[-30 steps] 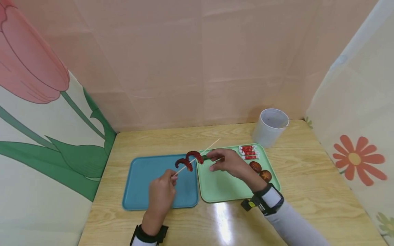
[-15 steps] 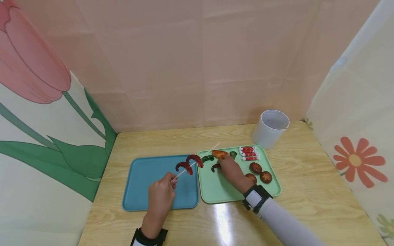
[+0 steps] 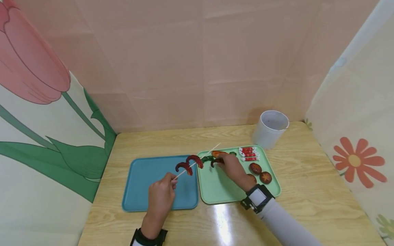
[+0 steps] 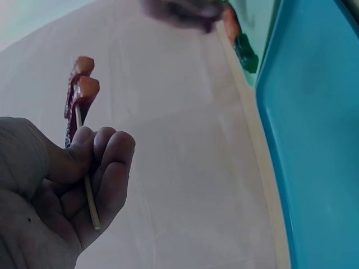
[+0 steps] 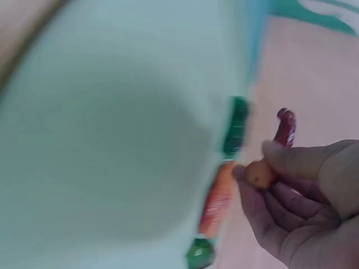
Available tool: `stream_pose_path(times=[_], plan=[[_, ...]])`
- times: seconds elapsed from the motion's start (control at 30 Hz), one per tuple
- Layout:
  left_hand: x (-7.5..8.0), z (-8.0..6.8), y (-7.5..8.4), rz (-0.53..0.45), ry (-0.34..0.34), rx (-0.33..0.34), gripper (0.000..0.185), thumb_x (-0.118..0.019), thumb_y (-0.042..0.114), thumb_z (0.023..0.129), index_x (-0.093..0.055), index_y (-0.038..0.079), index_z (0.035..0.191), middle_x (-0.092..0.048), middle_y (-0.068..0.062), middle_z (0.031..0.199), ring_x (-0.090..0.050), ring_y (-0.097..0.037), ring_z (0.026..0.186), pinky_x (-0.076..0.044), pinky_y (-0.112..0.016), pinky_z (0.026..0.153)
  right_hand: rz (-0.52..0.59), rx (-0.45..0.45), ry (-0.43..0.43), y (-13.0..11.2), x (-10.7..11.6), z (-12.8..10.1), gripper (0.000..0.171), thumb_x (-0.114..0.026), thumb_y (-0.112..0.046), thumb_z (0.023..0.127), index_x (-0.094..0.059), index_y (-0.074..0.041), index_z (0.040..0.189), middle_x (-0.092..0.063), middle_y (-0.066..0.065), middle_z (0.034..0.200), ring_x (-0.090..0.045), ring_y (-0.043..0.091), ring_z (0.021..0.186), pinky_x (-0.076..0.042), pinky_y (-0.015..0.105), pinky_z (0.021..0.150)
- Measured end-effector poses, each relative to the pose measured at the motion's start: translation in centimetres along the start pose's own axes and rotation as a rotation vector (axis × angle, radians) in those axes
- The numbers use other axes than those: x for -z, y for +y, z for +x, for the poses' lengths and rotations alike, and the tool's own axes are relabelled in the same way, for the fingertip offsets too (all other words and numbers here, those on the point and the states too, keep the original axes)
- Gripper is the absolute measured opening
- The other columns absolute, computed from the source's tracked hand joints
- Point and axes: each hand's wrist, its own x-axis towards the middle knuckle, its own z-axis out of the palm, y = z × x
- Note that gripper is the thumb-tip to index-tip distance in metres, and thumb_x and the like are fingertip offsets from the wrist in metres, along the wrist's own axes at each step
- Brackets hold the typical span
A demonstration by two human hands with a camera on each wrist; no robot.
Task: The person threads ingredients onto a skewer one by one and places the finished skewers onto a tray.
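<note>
My left hand [image 3: 160, 193] grips a thin wooden skewer [image 4: 91, 202] near its lower end, thumb against fingers. Two dark red, curled octopus tentacle pieces [image 3: 185, 167] are threaded on it, and its bare tip points up and right. Between thumb and fingers, my right hand [image 3: 232, 169] pinches a third tentacle piece [image 5: 261, 175], its pale orange cut end showing in the right wrist view. This hand is over the green tray [image 3: 212, 191], right of the skewer and apart from it. A dark green piece [image 3: 207, 159] and an orange piece [image 3: 218, 153] lie behind.
A blue tray [image 3: 138, 184] lies left of the green one, beneath the skewer. On the green tray are three red-and-white pieces [image 3: 248, 153], brown mushroom caps [image 3: 255, 168] and a small green piece [image 5: 201, 253]. A white cup [image 3: 271, 131] stands at the back right.
My right hand moved from beside the skewer to the green tray, took hold of a tentacle piece there, and has brought it slightly up. The left hand stays almost still.
</note>
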Motion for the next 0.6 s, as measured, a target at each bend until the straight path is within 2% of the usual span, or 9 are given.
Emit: stream_pose_path(times=[0.2, 0.33, 0.43, 0.5, 0.6], plan=[[-0.2, 0.0, -0.2, 0.004, 0.008, -0.005, 0.019, -0.073, -0.016, 0.081, -0.072, 0.002, 0.087, -0.076, -0.005, 0.071, -0.070, -0.014, 0.057, -0.050, -0.026, 0.046, 0.438, -0.179, 0.001, -1.5, 5.1, 0.4, 0.031, -0.077, -0.022, 0.092, -0.073, -0.009, 0.120, -0.076, 0.012, 0.113, -0.070, 0.024, 0.100, -0.057, 0.031, 0.080], [-0.2, 0.0, -0.3, -0.003, 0.010, -0.010, 0.021, -0.071, -0.018, 0.080, -0.073, 0.002, 0.088, -0.076, -0.005, 0.072, -0.071, -0.014, 0.058, -0.051, -0.027, 0.047, 0.659, -0.230, 0.001, -2.2, 8.0, 0.2, 0.040, -0.075, -0.027, 0.095, -0.069, -0.010, 0.131, -0.071, 0.015, 0.123, -0.068, 0.017, 0.102, -0.058, 0.026, 0.084], [-0.3, 0.0, -0.2, -0.005, 0.008, -0.013, 0.021, -0.071, -0.018, 0.080, -0.073, 0.002, 0.088, -0.076, -0.005, 0.072, -0.071, -0.014, 0.058, -0.051, -0.027, 0.047, 0.802, -0.235, -0.017, -2.7, 9.7, -0.1, 0.044, -0.074, -0.024, 0.096, -0.065, -0.004, 0.134, -0.069, 0.017, 0.124, -0.068, 0.012, 0.100, -0.059, 0.025, 0.086], [-0.4, 0.0, -0.2, -0.002, 0.010, -0.018, 0.021, -0.072, -0.018, 0.080, -0.073, 0.002, 0.087, -0.076, -0.005, 0.071, -0.070, -0.013, 0.057, -0.051, -0.027, 0.047, 0.886, -0.242, -0.033, -2.9, 10.4, -0.2, 0.046, -0.074, -0.021, 0.095, -0.063, 0.000, 0.135, -0.070, 0.013, 0.120, -0.069, 0.010, 0.098, -0.058, 0.024, 0.086], [-0.6, 0.0, -0.1, 0.005, 0.015, -0.031, 0.020, -0.073, -0.016, 0.080, -0.073, 0.002, 0.087, -0.076, -0.005, 0.071, -0.070, -0.013, 0.056, -0.050, -0.026, 0.046, 0.956, -0.249, -0.055, -3.1, 11.1, -0.5, 0.046, -0.074, -0.018, 0.095, -0.061, 0.002, 0.134, -0.072, 0.007, 0.114, -0.071, 0.010, 0.098, -0.058, 0.025, 0.088]])
